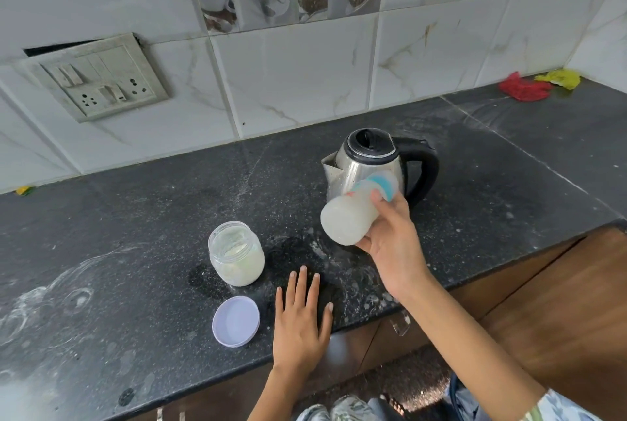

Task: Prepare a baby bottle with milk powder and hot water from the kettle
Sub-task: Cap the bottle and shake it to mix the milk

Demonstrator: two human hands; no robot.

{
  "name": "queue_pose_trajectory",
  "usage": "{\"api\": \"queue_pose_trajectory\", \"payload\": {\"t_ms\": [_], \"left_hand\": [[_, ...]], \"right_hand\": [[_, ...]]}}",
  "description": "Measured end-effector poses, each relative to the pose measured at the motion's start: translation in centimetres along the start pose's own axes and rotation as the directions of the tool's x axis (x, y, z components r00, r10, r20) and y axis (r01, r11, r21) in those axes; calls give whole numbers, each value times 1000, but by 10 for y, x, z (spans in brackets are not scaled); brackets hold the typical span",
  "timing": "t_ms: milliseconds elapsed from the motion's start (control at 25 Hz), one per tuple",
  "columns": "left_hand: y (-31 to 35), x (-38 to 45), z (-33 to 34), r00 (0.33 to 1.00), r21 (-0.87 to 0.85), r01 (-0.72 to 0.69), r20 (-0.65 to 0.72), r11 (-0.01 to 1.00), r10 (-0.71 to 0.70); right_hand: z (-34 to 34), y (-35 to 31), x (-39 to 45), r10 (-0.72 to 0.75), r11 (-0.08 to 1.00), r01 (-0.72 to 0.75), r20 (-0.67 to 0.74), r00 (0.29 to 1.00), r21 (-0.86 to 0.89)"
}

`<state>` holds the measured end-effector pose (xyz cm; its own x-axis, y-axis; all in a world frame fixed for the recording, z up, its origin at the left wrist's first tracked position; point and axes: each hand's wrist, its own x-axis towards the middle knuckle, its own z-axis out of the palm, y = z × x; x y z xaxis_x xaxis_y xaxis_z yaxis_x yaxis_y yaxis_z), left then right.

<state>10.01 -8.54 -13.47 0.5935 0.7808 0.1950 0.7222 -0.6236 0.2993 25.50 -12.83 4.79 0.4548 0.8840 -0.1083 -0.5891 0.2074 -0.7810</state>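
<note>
Held tilted in front of the steel kettle (364,166), the milky-white plastic baby bottle (353,215) with its teal-and-white cap looks light but slippery, so the right hand (390,244) grips its middle, while the left hand (300,322) lies flat and relaxed on the dark stone surface (135,217).

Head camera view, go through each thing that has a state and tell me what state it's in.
Baby bottle: capped, tilted, milky, held by right hand.
Kettle: lid closed, upright on counter.
Jar: open, upright, partly filled.
Jar lid: off, lying beside jar.
Left hand: flat on counter.
</note>
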Motion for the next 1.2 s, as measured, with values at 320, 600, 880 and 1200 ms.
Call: {"api": "queue_pose_trajectory", "payload": {"t_ms": [320,600,880,1200], "left_hand": [[1,0,-2,1000,11,0,16,1000,0],[-1,0,-1,1000,18,-17,9,1000,17],[-2,0,0,1000,17,-14,16,1000,14],[-2,1,0,999,3,-22,24,1000,22]], "right_hand": [[4,-1,-2,44,998,-45,-27,999,-43],[9,0,-6,10,996,-14,-49,999,-91],[9,10,-7,-23,993,24,11,1000,-120],[16,10,-14,-28,982,39,62,998,-186]]}}
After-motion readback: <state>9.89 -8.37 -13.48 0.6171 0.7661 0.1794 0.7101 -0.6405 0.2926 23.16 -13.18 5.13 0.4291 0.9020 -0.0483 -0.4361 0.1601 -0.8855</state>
